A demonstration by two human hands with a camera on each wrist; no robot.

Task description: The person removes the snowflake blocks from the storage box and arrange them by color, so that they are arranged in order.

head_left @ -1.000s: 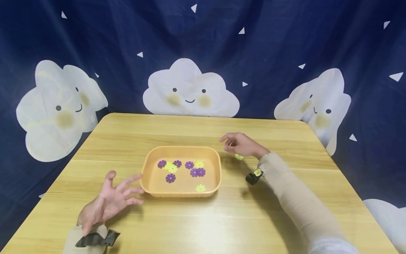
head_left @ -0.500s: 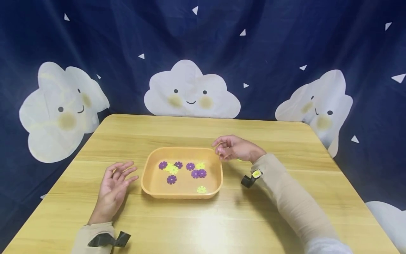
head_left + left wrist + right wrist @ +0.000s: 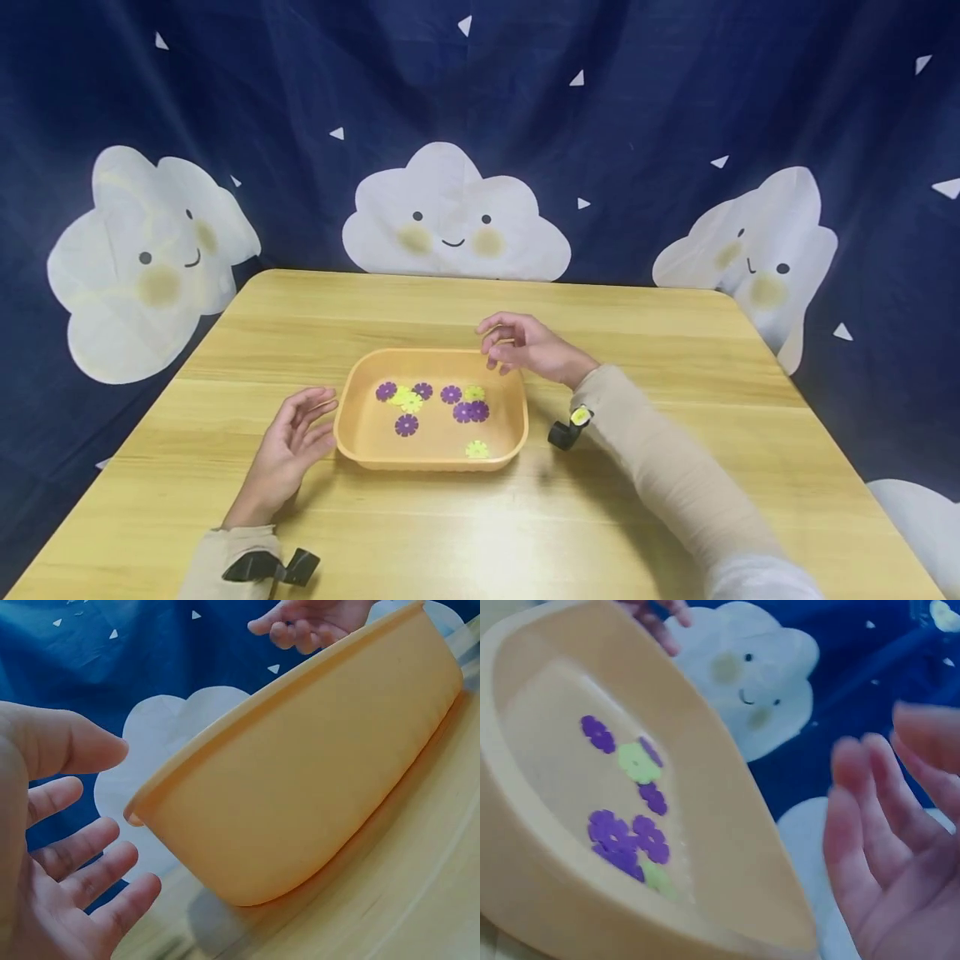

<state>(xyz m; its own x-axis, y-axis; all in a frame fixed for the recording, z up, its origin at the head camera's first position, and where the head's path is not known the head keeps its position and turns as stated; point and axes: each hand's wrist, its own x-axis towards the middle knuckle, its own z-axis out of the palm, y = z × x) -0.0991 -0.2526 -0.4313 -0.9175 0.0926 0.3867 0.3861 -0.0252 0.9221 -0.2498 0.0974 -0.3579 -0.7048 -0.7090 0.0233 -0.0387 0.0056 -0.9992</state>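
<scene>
An orange plastic tub (image 3: 442, 450) stands on the table with several flower-shaped plastic pieces lying flat in it. Some are purple, like the purple piece (image 3: 407, 425) in the middle; others are yellow-green, like the yellow-green piece (image 3: 477, 450) near the front wall. Beside the tub's left wall is my left hand (image 3: 294, 437), fingers loosely bent and holding nothing; the left wrist view shows a gap between its fingertips and the rim. My right hand (image 3: 528, 346) hovers over the tub's far right corner, its fingers relaxed. Nothing shows between them in the right wrist view.
The tub sits on a light wooden table (image 3: 637, 321) with rounded far corners. Behind the table hangs a dark blue curtain (image 3: 285, 67) printed with white clouds and triangles. Black straps with small mounts (image 3: 570, 429) sit at both wrists.
My right hand has moved left, from beside the tub to above its far right corner. My left hand has drawn back, turned and returned to the left wall. A yellow-green piece beneath the right wrist is now hidden.
</scene>
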